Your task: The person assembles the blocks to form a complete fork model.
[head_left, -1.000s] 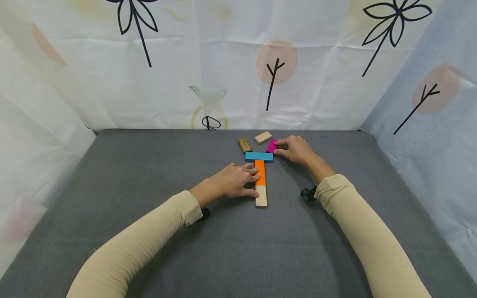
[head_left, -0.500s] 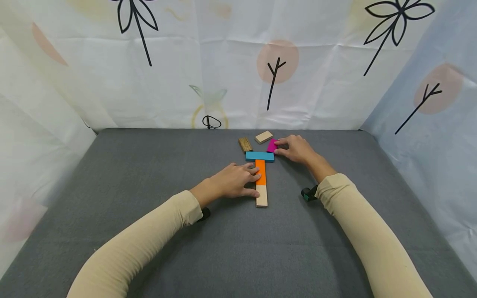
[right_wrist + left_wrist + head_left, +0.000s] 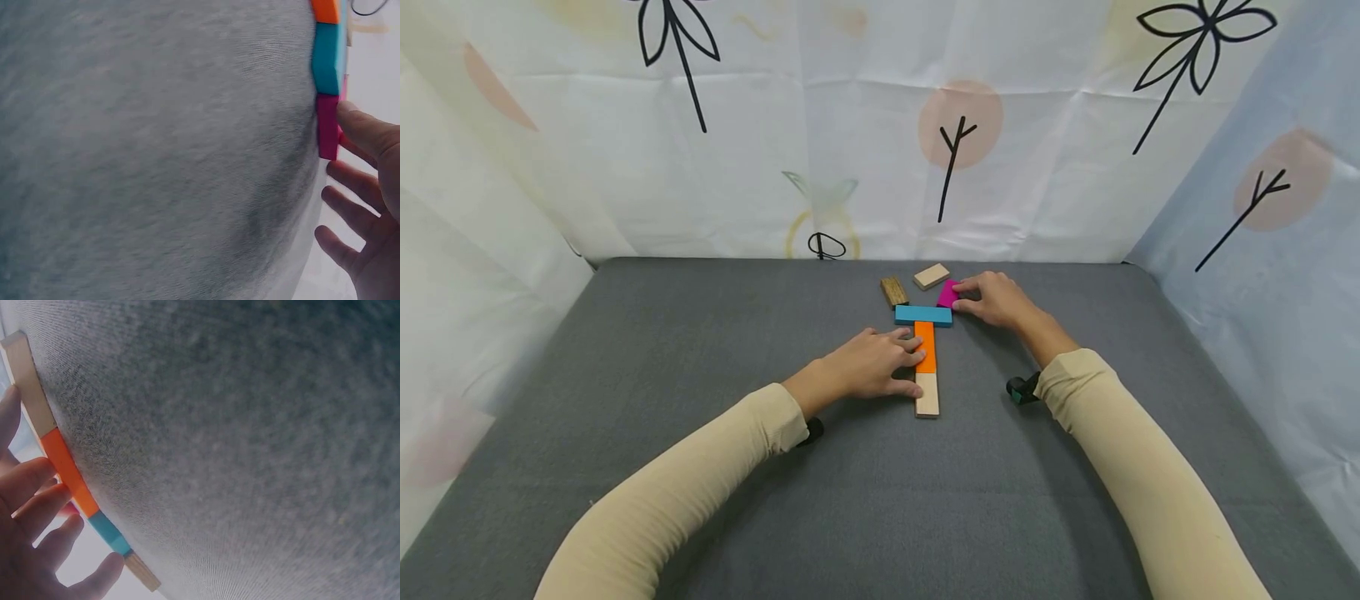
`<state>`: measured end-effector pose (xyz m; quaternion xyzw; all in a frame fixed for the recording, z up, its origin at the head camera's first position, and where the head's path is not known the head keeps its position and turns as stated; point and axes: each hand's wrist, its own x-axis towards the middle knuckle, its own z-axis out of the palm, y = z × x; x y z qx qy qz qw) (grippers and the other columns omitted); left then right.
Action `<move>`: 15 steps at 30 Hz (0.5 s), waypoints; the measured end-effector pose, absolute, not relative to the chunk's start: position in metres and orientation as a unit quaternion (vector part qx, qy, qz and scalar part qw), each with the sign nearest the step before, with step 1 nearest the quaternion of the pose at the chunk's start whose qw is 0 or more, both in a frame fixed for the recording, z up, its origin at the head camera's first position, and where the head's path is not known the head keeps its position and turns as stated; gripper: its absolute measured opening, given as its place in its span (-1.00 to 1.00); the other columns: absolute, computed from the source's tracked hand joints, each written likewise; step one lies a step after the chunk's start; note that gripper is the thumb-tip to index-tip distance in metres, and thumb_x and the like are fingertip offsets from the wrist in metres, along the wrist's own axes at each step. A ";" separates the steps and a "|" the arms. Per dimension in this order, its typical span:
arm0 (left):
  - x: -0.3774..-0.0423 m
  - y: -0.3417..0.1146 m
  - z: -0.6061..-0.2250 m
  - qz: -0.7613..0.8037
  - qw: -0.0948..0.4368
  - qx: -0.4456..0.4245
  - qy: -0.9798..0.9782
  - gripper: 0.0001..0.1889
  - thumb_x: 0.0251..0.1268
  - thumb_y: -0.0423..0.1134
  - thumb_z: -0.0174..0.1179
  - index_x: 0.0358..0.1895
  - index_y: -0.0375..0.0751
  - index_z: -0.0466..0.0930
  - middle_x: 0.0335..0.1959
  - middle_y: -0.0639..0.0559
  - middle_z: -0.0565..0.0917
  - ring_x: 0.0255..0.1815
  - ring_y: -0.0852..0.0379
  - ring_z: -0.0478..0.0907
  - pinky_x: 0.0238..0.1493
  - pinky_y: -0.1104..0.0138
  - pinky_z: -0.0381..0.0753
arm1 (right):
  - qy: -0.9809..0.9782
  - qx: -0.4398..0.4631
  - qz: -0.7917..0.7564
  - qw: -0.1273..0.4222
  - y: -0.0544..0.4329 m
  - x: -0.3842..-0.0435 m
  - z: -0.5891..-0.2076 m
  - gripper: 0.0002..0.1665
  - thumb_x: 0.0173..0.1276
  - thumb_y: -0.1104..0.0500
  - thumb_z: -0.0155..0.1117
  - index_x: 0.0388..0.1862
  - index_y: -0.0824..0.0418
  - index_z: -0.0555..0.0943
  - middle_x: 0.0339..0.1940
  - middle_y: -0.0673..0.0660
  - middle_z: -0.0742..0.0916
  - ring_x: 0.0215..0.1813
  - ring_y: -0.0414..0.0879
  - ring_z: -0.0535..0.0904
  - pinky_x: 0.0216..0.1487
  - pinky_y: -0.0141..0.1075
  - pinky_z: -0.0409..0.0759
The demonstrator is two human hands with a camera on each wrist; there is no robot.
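In the head view, my left hand [image 3: 871,364] rests with spread fingers on an orange block [image 3: 927,346] and its thumb on a pale wooden block [image 3: 927,394] laid end to end with it. A blue block [image 3: 922,315] lies crosswise at the far end of the orange one, forming a T. My right hand [image 3: 996,300] pinches a magenta block [image 3: 948,293] between thumb and index finger, just behind the blue block's right end. In the right wrist view the thumb touches the magenta block [image 3: 327,126], and the other fingers are spread loosely below.
Behind the blue block's left end lies a brown wooden block [image 3: 893,292]. A second pale block [image 3: 931,276] sits at the back, near the far edge of the grey cloth-covered table [image 3: 737,308]. A patterned white curtain [image 3: 737,183] stands behind the table and along both sides.
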<state>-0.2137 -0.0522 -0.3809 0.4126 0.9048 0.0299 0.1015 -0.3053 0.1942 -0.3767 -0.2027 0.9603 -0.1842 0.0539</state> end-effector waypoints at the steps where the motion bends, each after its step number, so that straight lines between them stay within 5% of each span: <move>1: -0.214 -0.052 -0.381 0.031 0.102 0.412 0.905 -0.27 0.37 0.31 0.07 0.46 -0.05 0.38 0.50 -0.02 0.32 0.56 -0.02 0.13 0.34 -0.10 0.32 | 0.960 -0.203 -0.185 0.054 0.194 -0.306 -0.377 -0.52 0.45 0.10 0.29 0.24 0.33 0.61 0.28 0.36 0.60 0.37 0.28 0.42 0.35 0.14 0.34; 15: -0.214 -0.054 -0.382 0.030 0.097 0.412 0.905 -0.27 0.36 0.32 0.07 0.46 -0.04 0.39 0.49 -0.01 0.33 0.56 -0.01 0.14 0.33 -0.08 0.34 | 0.971 -0.152 -0.180 0.045 0.168 -0.323 -0.368 -0.37 0.49 -0.03 0.19 0.41 0.28 0.46 0.37 0.31 0.53 0.32 0.27 0.45 0.30 0.14 0.38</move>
